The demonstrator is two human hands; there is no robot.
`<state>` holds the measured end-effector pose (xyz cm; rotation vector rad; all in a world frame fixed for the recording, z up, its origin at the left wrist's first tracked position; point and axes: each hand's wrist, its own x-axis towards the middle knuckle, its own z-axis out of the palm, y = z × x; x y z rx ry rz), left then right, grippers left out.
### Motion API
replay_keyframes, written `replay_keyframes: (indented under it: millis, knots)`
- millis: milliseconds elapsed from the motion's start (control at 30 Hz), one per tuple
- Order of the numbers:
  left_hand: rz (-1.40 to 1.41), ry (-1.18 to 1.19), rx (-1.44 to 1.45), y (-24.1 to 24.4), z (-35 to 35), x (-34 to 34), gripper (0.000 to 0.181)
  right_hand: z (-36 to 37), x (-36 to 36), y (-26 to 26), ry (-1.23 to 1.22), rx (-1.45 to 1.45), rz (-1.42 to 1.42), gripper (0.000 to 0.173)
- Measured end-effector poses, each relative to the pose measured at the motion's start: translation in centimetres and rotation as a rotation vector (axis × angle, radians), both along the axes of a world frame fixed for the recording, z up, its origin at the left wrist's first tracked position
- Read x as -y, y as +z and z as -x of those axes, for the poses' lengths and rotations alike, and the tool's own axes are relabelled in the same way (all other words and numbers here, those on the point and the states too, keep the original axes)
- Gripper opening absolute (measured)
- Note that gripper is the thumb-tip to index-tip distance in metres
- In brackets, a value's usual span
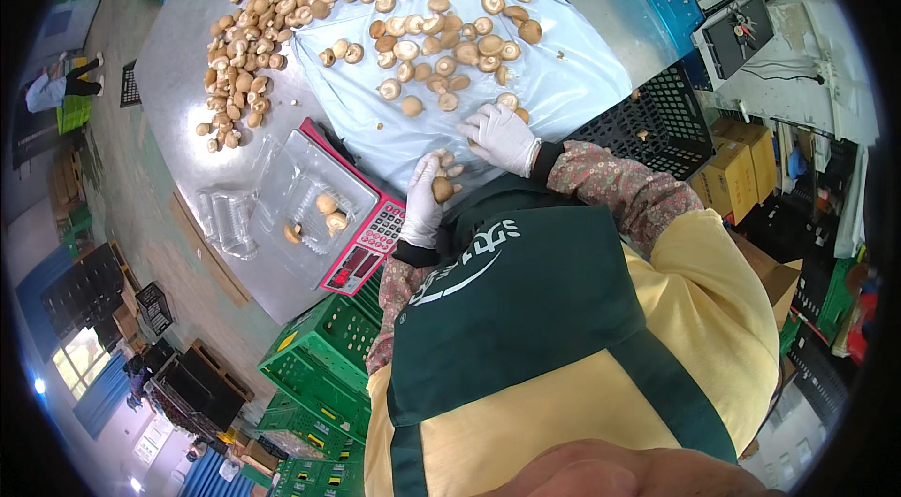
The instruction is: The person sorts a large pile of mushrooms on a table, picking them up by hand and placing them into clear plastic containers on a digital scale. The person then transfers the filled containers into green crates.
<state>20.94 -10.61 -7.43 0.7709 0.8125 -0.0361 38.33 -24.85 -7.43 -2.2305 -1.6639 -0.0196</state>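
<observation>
My left hand (422,205), in a white glove, holds brown-capped mushrooms (442,189) close to the dark green apron (521,279). Just up and to the right of it, my right hand (500,138), also gloved, is low over a pale blue plastic sheet (577,74) with its fingers curled. A bit of tan shows beneath those fingertips; whether they grip it is hidden. Loose mushrooms (443,65) lie scattered across the sheet beyond both hands. Left of my left hand stands a red-framed digital scale (380,233), with a clear plastic tray (317,243) on it containing 3 mushrooms (326,203).
A large mushroom heap (243,67) covers part of the metal table (183,67). Empty clear trays (229,222) lie beside the scale. A black crate (651,124) stands at the table's right edge, green crates (331,349) at lower left. Another person (63,85) is far left.
</observation>
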Motion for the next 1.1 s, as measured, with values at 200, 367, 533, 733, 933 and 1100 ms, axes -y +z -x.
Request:
replay_keyframes:
  millis: [200, 367, 533, 733, 933, 1100]
  knots:
    - [0.066, -0.042, -0.076, -2.5, 0.0, 0.6, 0.039, -0.8, 0.8, -1.3, 0.178, -0.116, -0.036, 0.02]
    - [0.28, -0.026, 0.026, -0.7, -0.5, 0.8, 0.048, 0.0, 0.3, 1.3, 0.237, -0.349, -0.283, 0.023]
    - [0.302, -0.017, 0.101, -1.6, 1.6, -0.3, 0.049, -0.4, 0.7, 2.9, 0.172, -0.472, -0.309, 0.023]
    - [-0.15, 0.286, 0.233, 7.3, 2.5, -2.8, 0.044, -4.3, 2.7, 1.2, -0.351, -0.335, 0.093, 0.027]
    - [-1.544, 0.375, -0.23, 10.6, 8.2, -9.6, 0.038, -5.1, 3.5, -2.5, -0.4, -0.358, 0.128, 0.042]
    - [-1.779, 0.202, -0.419, 8.6, 11.7, -11.8, 0.039, -4.3, 2.2, -2.0, -0.598, -1.333, -0.353, 0.039]
